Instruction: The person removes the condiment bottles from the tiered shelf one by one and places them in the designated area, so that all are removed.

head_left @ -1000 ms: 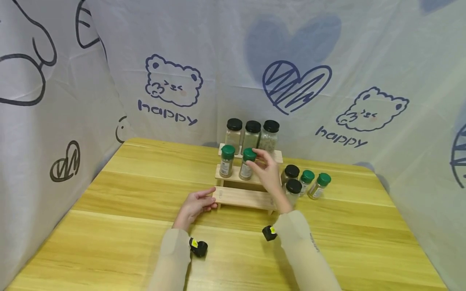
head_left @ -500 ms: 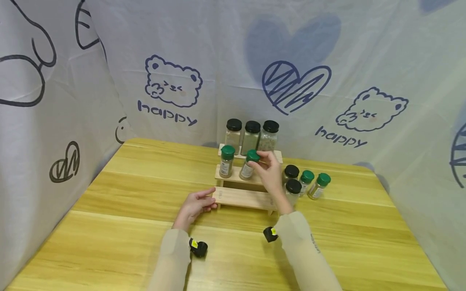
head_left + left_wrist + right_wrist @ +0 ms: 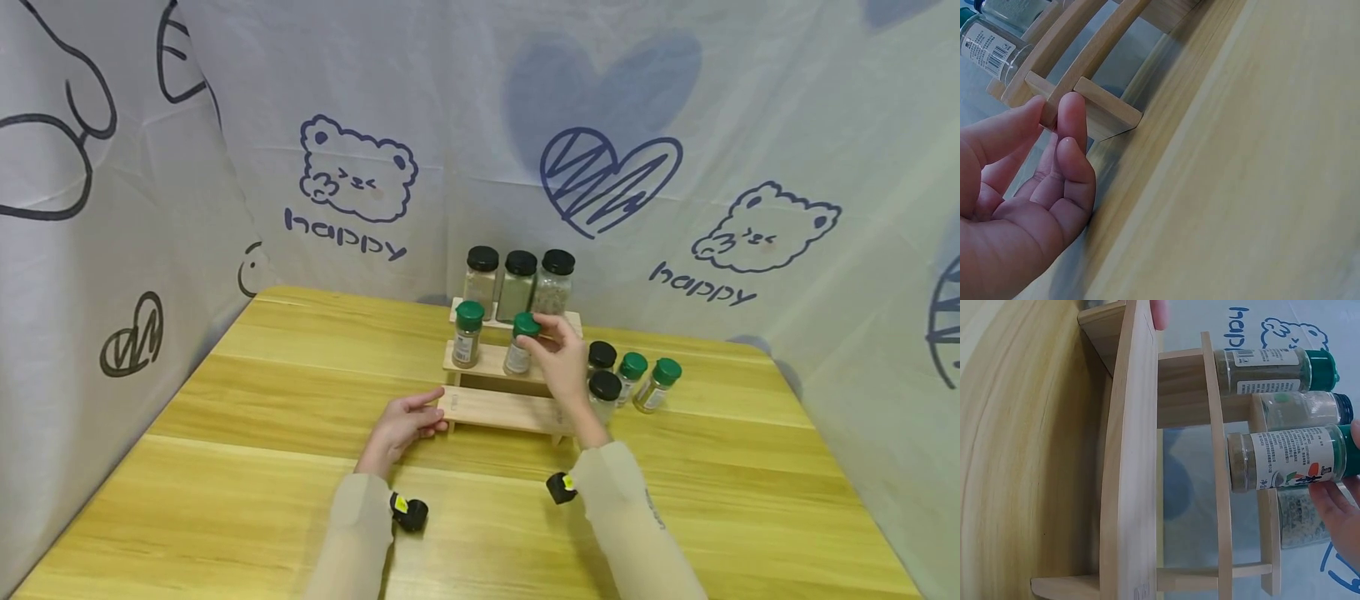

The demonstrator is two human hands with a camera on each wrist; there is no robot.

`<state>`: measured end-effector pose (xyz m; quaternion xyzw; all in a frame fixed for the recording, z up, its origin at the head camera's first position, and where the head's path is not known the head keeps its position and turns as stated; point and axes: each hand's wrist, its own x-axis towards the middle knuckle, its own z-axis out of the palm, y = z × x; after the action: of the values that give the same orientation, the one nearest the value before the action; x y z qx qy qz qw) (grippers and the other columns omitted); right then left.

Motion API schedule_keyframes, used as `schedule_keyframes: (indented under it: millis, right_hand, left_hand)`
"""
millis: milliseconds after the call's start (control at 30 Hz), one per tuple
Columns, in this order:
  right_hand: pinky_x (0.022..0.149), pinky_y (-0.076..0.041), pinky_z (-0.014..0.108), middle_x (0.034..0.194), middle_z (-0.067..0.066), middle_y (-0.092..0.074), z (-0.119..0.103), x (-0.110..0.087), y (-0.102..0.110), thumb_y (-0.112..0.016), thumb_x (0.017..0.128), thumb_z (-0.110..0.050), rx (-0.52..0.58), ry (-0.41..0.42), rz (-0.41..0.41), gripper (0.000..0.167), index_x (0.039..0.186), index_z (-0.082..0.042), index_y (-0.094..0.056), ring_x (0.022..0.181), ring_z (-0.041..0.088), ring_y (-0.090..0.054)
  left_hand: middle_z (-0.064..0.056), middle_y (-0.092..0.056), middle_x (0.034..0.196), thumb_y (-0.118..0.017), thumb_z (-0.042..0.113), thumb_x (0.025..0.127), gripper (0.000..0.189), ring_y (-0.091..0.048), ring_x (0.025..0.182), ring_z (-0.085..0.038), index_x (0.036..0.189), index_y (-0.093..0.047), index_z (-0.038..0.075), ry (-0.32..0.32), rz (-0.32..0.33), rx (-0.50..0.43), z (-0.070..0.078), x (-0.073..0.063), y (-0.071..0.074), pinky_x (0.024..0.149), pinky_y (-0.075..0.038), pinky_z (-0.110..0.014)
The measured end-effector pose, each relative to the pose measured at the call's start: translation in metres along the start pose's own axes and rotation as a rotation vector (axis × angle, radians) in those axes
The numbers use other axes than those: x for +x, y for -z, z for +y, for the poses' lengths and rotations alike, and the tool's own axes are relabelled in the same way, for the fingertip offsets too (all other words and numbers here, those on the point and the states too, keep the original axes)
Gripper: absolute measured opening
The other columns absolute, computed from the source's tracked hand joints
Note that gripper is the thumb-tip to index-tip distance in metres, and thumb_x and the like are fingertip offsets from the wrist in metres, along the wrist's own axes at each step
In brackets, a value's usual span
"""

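My right hand [image 3: 564, 362] pinches a green-capped spice jar [image 3: 517, 358] by its cap and upper side. That jar stands upright over the middle shelf of a three-step wooden spice rack [image 3: 502, 408], its base right at the shelf in the right wrist view. A second green-capped jar [image 3: 466, 343] stands at the left end of the same shelf. My left hand [image 3: 401, 421] grips the left end of the lowest shelf; in the left wrist view, thumb and fingers pinch the shelf's end [image 3: 1050, 112]. The lowest shelf bears no jars.
Three black-capped jars [image 3: 520, 287] line the top shelf. Right of the rack, two black-capped jars [image 3: 604, 392] and two green-capped jars [image 3: 658, 385] stand on the wooden table [image 3: 285, 392]. A printed white cloth [image 3: 465, 125] hangs close behind the rack.
My right hand has shifted the green-capped jar a little to the right along the middle shelf, away from the other green-capped jar. My left hand has stayed on the rack.
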<state>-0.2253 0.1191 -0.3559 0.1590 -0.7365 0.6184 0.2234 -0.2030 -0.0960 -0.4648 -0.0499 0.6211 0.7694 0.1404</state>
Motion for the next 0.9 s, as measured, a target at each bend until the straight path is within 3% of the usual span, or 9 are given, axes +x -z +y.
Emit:
schedule_keyframes:
  millis: [100,300,567,900]
  right_hand:
    - [0.073,-0.049,0.038,0.093,0.029,-0.059,-0.001,-0.002,0.003,-0.067,0.074,0.009,-0.001,0.023,0.010,0.030,0.101,0.016,-0.056,0.083,0.039,-0.057]
    - [0.071,-0.049,0.027,0.095,0.028,-0.060,-0.003,-0.007,0.011,-0.067,0.073,0.009,-0.006,0.053,0.032,0.030,0.100,0.015,-0.056,0.082,0.035,-0.058]
    - [0.073,-0.050,0.028,0.095,0.027,-0.060,-0.003,-0.015,0.022,-0.068,0.072,0.010,-0.015,0.047,0.055,0.032,0.101,0.015,-0.057,0.082,0.026,-0.060]
    - [0.068,-0.050,0.022,0.090,0.033,-0.058,-0.001,-0.027,0.036,-0.065,0.071,0.016,0.009,0.131,0.060,0.030,0.100,0.018,-0.054,0.078,0.016,-0.061]
  left_hand:
    - [-0.006,-0.062,0.080,-0.054,-0.006,0.084,0.043,-0.061,0.064,-0.012,0.126,-0.046,-0.003,0.001,0.001,0.003,-0.001,0.001,0.000,0.057,-0.047,-0.020]
    - [-0.006,-0.063,0.080,-0.055,-0.006,0.084,0.043,-0.061,0.064,-0.012,0.126,-0.046,-0.004,0.000,0.002,0.006,-0.002,0.001,0.000,0.057,-0.047,-0.020]
    - [-0.006,-0.062,0.079,-0.054,-0.006,0.084,0.043,-0.061,0.064,-0.012,0.126,-0.046,-0.004,-0.004,-0.001,0.004,-0.001,0.001,0.000,0.057,-0.047,-0.020]
    - [-0.006,-0.062,0.077,-0.054,-0.007,0.084,0.043,-0.060,0.064,-0.012,0.126,-0.044,-0.006,-0.012,-0.017,-0.011,0.001,0.000,-0.001,0.057,-0.047,-0.020]
